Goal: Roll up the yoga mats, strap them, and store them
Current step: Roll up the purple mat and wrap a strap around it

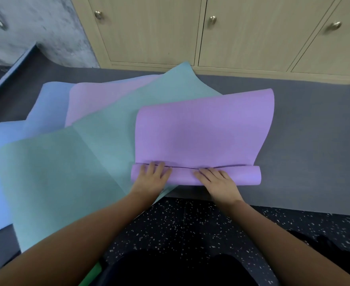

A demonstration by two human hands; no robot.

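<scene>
Two bare forearms reach up from the bottom of the frame over a dark speckled floor (180,223). The left grip (151,178) and the right grip (219,182) both lie open, palms down. Their fingers are nearly straight and press on the rolled near end of a purple mat (200,133). The roll lies crosswise just below the centre of the frame, near the front edge of a grey desk (306,153). The left grip is near the roll's left end and the right grip is about at its middle.

Beyond the roll, the rest of the purple mat stretches flat toward the upper right. Its left part lies over a teal mat (83,166) that fans out to the lower left. A pale lilac mat (99,100) shows from under the teal one, and a blue mat (2,162) sits lowest at the left edge. Along the top of the frame stand light wooden cupboards (159,32) with round metal knobs (212,19).
</scene>
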